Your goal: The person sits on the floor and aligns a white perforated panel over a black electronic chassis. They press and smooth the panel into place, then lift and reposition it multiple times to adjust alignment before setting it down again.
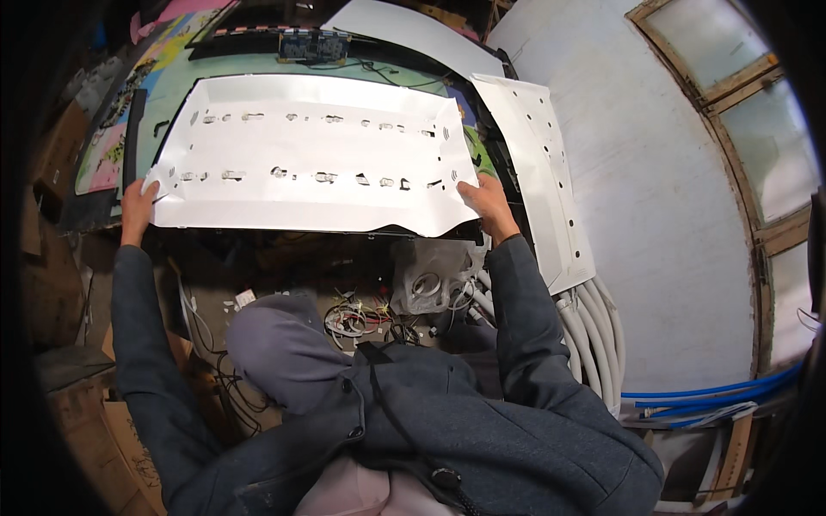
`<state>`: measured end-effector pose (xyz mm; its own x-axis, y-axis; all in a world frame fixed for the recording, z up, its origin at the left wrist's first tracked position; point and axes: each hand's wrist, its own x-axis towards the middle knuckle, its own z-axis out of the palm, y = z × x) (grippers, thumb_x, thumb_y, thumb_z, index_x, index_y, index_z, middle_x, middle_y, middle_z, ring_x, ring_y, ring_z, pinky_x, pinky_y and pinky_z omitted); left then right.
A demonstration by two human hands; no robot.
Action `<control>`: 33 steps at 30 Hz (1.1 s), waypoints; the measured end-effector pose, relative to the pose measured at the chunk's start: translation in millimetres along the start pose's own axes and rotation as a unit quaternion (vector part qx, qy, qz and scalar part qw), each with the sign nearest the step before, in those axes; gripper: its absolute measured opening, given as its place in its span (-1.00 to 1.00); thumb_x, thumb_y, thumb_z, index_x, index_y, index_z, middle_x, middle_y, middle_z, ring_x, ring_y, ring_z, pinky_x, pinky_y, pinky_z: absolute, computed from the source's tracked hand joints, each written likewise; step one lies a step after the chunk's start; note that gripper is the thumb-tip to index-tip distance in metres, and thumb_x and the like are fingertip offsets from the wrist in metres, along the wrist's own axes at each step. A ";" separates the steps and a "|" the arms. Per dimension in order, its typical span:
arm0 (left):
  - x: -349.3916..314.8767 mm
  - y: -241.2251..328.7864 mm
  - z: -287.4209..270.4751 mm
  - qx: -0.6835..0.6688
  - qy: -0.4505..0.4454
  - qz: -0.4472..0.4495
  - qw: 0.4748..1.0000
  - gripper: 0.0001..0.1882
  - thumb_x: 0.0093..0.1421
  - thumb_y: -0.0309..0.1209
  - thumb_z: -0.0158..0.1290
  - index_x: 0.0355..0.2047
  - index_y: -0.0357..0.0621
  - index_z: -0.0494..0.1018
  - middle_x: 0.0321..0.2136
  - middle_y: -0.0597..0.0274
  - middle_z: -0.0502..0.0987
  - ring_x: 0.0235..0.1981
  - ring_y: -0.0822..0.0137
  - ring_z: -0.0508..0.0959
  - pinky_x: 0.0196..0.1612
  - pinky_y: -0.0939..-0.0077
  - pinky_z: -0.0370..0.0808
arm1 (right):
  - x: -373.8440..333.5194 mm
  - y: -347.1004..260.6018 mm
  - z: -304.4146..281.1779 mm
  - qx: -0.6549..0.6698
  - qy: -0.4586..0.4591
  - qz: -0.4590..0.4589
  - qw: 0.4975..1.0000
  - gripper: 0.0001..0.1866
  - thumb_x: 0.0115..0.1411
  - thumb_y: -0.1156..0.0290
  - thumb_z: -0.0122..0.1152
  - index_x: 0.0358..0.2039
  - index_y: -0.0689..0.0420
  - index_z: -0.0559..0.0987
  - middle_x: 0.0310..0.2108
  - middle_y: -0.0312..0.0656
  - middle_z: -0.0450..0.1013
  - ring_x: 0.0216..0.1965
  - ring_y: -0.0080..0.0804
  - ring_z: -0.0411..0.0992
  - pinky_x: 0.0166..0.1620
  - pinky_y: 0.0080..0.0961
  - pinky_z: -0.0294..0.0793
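The left hand [138, 209] has its grip closed on the near left corner of a white sheet [301, 150] spread over the desk [185, 47], and the right hand [490, 206] grips its near right corner, a circuit board [314, 48] lying beyond its far edge.
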<state>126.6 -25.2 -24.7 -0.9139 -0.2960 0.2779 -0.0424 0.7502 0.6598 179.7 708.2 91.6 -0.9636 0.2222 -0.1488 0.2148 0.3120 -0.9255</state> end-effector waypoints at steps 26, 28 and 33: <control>-33.4 32.2 -5.0 -0.120 -0.035 -0.118 0.985 -0.49 0.02 -0.10 0.37 -0.23 -0.33 0.66 -0.38 0.00 0.70 -0.36 0.21 0.70 -0.22 0.35 0.56 | -25.0 36.8 -4.6 -0.137 -0.050 0.046 0.988 -0.54 -0.09 0.47 0.49 -0.14 0.39 0.66 -0.25 -0.10 0.64 -0.30 -0.32 0.59 -0.18 -0.42 0.52; -38.1 34.2 -11.8 -0.120 -0.034 -0.136 0.983 -0.48 -0.01 -0.10 0.39 -0.23 -0.33 0.66 -0.38 0.00 0.70 -0.37 0.20 0.70 -0.23 0.35 0.56 | -26.5 31.9 2.4 -0.121 -0.057 0.074 0.988 -0.55 -0.04 0.52 0.47 -0.09 0.38 0.65 -0.22 -0.07 0.64 -0.29 -0.32 0.60 -0.15 -0.41 0.56; -38.8 82.4 -13.2 -0.148 -0.077 -0.146 0.975 -0.52 -0.05 -0.19 0.41 -0.26 -0.36 0.66 -0.38 0.07 0.69 -0.38 0.27 0.66 -0.24 0.41 0.54 | -29.3 29.5 -3.3 -0.024 -0.057 0.089 0.994 -0.54 0.01 0.55 0.43 -0.03 0.38 0.62 -0.16 -0.05 0.63 -0.27 -0.27 0.61 -0.10 -0.36 0.59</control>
<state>163.9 40.3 28.1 -0.9310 -0.3620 -0.0457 -0.2126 0.4364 0.8743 214.8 714.0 69.8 -0.9212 0.1721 -0.3489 0.3873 0.3215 -0.8641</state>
